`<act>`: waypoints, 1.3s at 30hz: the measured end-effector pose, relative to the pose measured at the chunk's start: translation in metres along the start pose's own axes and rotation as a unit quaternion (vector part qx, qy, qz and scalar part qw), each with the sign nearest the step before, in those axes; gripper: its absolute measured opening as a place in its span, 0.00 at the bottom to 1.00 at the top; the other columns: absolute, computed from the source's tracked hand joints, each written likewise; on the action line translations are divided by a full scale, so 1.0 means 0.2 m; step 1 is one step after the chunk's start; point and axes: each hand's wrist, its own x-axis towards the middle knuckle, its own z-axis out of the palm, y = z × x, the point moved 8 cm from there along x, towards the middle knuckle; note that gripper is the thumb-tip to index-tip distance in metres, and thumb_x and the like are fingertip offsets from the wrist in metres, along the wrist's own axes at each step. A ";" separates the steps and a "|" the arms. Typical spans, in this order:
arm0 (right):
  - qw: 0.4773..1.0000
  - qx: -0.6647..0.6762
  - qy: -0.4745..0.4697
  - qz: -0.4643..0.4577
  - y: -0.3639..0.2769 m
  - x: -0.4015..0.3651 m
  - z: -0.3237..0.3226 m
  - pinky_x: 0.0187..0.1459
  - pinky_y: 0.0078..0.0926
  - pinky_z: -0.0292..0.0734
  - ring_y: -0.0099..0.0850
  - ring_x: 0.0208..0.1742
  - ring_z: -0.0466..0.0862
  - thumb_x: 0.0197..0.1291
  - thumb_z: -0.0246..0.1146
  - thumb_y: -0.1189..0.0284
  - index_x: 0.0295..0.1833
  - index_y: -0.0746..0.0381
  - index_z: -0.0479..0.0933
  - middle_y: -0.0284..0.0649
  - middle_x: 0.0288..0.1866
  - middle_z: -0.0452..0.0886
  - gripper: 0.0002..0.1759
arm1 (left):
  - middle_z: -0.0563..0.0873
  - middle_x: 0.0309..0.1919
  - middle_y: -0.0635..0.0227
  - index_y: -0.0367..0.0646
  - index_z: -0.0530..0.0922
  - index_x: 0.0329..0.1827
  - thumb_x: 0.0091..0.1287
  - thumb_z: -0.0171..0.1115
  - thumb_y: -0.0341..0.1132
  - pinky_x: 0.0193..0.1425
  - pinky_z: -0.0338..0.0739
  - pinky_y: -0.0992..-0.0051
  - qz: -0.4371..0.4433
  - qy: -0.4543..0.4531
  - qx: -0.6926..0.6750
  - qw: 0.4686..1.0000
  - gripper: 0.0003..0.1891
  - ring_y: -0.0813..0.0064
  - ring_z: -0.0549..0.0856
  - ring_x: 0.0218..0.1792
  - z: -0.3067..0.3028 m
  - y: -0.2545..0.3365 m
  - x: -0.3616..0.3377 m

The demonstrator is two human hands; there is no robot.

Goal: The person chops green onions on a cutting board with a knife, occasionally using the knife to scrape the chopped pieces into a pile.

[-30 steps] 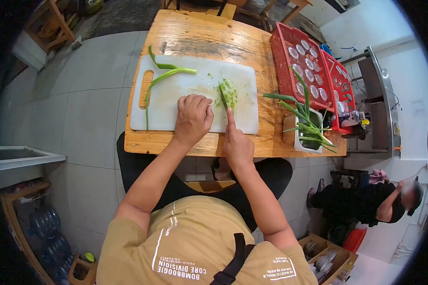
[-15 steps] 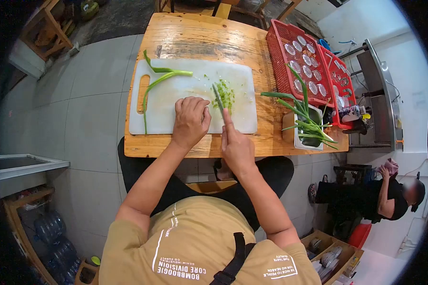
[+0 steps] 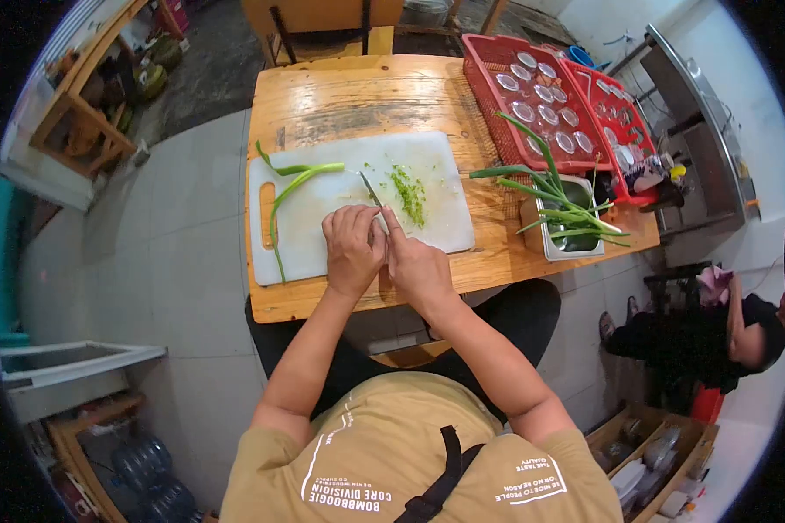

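My right hand [image 3: 419, 270] grips a knife [image 3: 369, 187] by its handle, index finger stretched along the top, the blade pointing up and left over the white cutting board [image 3: 310, 231]. Close against it, my left hand [image 3: 354, 248] rests on the board with fingers curled together; whatever lies under them is hidden. To the right of the blade is a small heap of chopped green onion [image 3: 407, 196]. A long green onion stalk [image 3: 301, 174] lies bent across the board's left side, over the handle slot.
Right of the board, a metal container [image 3: 576, 248] holds whole green onions [image 3: 558, 205]. Behind it stand a red basket [image 3: 488, 113] with several clear-lidded cups and another red basket [image 3: 619, 187]. All rest on the wooden table [image 3: 366, 91]. A person [image 3: 698, 336] is at the far right.
The knife has moved left, off the chopped pile, and its tip now points further left. My right hand has come up against my left hand. The camera view has shifted.
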 end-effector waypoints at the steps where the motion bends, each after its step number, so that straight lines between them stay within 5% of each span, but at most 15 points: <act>1: 1.000 -0.009 -0.011 0.007 0.01 0.02 0.02 0.32 0.51 0.87 0.51 0.26 0.90 0.79 0.59 0.67 0.91 0.53 0.63 0.51 0.28 0.88 0.38 | 0.89 0.51 0.61 0.41 0.86 0.55 0.70 0.69 0.28 0.73 0.71 0.55 -0.007 0.004 0.000 1.000 0.12 0.57 0.85 0.60 0.00 -0.01 0.00; 20: 0.995 0.004 -0.022 0.093 0.26 0.10 -0.06 0.37 0.54 0.87 0.54 0.30 0.91 0.77 0.60 0.64 0.91 0.52 0.64 0.53 0.32 0.90 0.38 | 0.89 0.53 0.58 0.41 0.85 0.56 0.73 0.66 0.27 0.76 0.70 0.53 -0.016 -0.010 -0.004 1.000 0.11 0.54 0.85 0.61 0.00 -0.01 -0.01; 27: 0.999 0.021 -0.042 -0.021 0.22 -0.23 -0.15 0.33 0.53 0.86 0.52 0.29 0.90 0.81 0.59 0.65 0.92 0.48 0.62 0.50 0.30 0.88 0.37 | 0.89 0.53 0.58 0.41 0.86 0.56 0.73 0.66 0.27 0.76 0.70 0.54 -0.003 -0.021 0.000 1.000 0.11 0.55 0.85 0.61 0.01 0.01 -0.01; 39: 0.999 -0.004 -0.047 -0.008 0.26 -0.14 -0.13 0.32 0.53 0.86 0.51 0.27 0.89 0.80 0.60 0.64 0.92 0.44 0.61 0.48 0.29 0.87 0.38 | 0.89 0.54 0.59 0.42 0.86 0.56 0.72 0.68 0.27 0.77 0.69 0.54 -0.009 -0.028 -0.003 1.000 0.11 0.55 0.85 0.62 0.01 0.01 -0.01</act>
